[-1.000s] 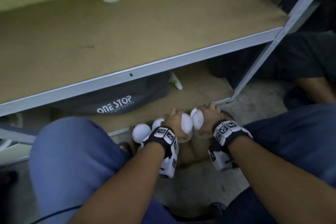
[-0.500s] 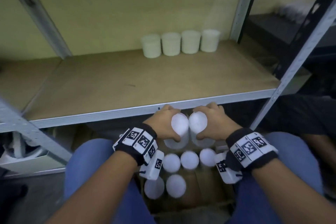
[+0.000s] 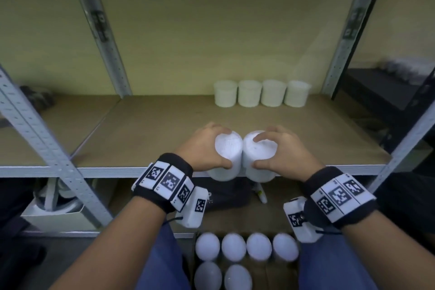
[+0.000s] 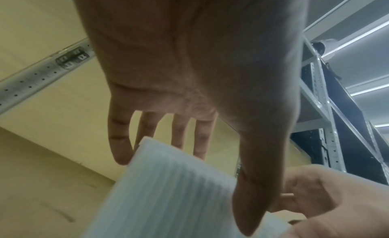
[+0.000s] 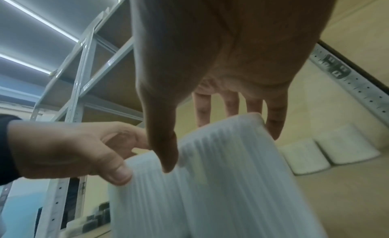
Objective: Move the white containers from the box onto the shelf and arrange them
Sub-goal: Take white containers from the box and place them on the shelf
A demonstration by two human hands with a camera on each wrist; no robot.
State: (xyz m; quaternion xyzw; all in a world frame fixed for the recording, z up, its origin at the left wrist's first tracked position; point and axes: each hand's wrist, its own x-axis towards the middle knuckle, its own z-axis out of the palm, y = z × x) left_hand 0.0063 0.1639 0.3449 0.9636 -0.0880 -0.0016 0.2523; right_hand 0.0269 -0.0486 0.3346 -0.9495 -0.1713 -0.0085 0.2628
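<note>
As I kneel before the shelf (image 3: 146, 139), my left hand (image 3: 202, 148) clamps its grip from above on the left container (image 3: 227, 148), thumb on the near wall and fingers (image 4: 121, 142) curled over the far rim. My right hand (image 3: 280, 150) clamps the right container (image 3: 260, 153) the same way. The two touch side by side, held just above the shelf's front edge. Both are white, round and slightly tapered, with flat lids; the wrist views show fine vertical ribs down their walls. Four more white containers (image 3: 261, 93) stand upright in a tight row at the back of the brown board shelf, by the grey perforated metal post (image 3: 339, 61). Six lidded ones (image 3: 244, 246) sit in the cardboard box (image 3: 268, 275) between my knees.
</note>
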